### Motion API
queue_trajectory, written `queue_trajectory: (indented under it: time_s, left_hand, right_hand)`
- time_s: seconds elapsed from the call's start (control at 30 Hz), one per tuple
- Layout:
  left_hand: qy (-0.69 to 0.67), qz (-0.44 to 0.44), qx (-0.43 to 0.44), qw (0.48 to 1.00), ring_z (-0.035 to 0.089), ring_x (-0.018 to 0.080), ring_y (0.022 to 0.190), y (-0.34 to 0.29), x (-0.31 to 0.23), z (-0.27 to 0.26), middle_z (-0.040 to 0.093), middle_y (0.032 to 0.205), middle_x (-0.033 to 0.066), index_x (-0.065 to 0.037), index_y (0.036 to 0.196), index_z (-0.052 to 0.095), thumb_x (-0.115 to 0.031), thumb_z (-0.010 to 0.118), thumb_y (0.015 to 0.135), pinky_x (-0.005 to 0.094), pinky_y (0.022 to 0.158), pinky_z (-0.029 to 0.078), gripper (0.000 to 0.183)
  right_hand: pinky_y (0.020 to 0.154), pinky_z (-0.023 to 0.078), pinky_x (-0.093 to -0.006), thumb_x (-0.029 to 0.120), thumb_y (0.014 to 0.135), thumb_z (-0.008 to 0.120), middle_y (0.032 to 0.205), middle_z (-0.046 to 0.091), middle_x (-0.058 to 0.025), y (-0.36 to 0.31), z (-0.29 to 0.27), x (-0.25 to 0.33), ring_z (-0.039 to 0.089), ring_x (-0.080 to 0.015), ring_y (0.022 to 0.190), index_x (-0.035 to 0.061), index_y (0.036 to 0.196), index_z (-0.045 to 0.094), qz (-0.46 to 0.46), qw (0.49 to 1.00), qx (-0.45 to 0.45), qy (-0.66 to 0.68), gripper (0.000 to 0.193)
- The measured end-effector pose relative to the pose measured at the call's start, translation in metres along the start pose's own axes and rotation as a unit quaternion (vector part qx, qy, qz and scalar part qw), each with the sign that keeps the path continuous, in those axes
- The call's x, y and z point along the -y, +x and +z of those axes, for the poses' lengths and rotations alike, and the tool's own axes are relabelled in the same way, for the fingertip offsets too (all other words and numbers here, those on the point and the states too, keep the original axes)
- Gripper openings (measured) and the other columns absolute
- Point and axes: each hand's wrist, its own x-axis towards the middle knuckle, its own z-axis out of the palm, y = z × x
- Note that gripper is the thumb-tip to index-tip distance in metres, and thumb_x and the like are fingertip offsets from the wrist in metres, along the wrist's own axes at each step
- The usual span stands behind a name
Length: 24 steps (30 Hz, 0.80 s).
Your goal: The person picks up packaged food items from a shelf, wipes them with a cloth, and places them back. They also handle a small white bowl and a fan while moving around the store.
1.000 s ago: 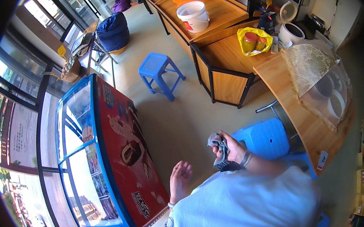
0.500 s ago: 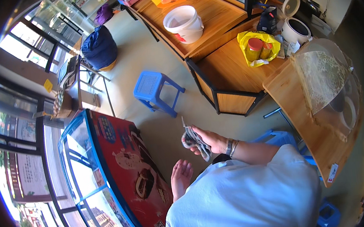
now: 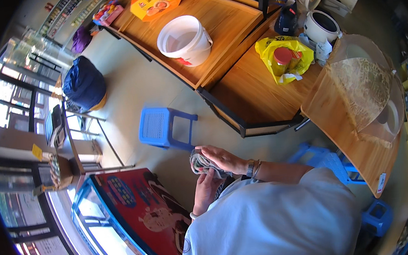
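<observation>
A bundled, grey-and-white knitted cloth [image 3: 199, 164] is between my two hands, in front of my body. My right hand [image 3: 225, 160], with a watch and a bracelet at the wrist, presses on it from above with its fingers laid along the top. From below, my left hand [image 3: 203, 190] grips the cloth's lower edge between thumb and fingers. Folds hide parts of the cloth, so its exact kind is unclear. Just beyond my hands stands a blue plastic stool [image 3: 157, 127].
A red chest freezer [image 3: 137, 202] with a glass top stands at the left. Wooden counters ahead carry a white bucket [image 3: 183, 41], an orange box [image 3: 155, 4] and a yellow bag [image 3: 268, 52] with jars. At the right is a wooden table [image 3: 332, 110] bearing a mesh food cover [image 3: 362, 87].
My left hand has risen from beside the freezer and taken hold of the cloth, which my right hand held alone. The right hand has turned over the bundle. My view has shifted.
</observation>
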Motion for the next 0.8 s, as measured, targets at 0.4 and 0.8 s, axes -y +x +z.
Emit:
queue_trajectory:
  time_s: [0.4,0.8]
  left_hand:
    - [0.118,0.063,0.092,0.987,0.061,0.0167,0.114,0.117,-0.239,-0.028,0.064,0.127,0.0053,-0.004,0.135,0.055,-0.03,0.055,0.104,0.0346,0.094,0.05,0.041]
    - [0.131,0.106,0.158,0.973,0.071,0.0192,0.084,0.252,-0.331,0.055,0.072,0.102,0.0106,-0.004,0.114,0.063,-0.02,0.062,0.1,0.0295,0.072,0.056,0.022]
  right_hand:
    - [0.072,0.057,-0.0247,0.024,0.1,0.061,0.107,0.068,-0.0053,0.169,0.011,0.047,0.064,-0.0097,0.095,0.0053,0.124,0.059,0.062,0.98,-0.179,0.052,0.031]
    - [0.069,0.05,-0.0292,0.012,0.1,0.059,0.088,0.066,-0.01,0.218,-0.068,0.058,0.061,-0.0122,0.079,-0.0001,0.118,0.064,-0.141,0.93,-0.299,-0.162,0.022]
